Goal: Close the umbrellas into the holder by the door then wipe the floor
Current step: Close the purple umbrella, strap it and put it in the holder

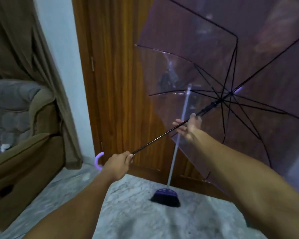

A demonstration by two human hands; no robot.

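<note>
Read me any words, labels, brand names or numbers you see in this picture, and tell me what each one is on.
None: no readable text anywhere.
Umbrella: clear purple canopy, no print visible.
Broom: the head shows only a pattern of holes, no label.
Door and sofa: plain surfaces, no writing or signs.

Above your grip, the umbrella (214,54) you hold is see-through purple with thin black ribs. Its curved handle (98,160), just behind your left hand (117,163), is light purple. Below it the broom (166,197) has a dark purple head, and the floor (136,218) is speckled grey. The door (116,83) is brown wood.
</note>
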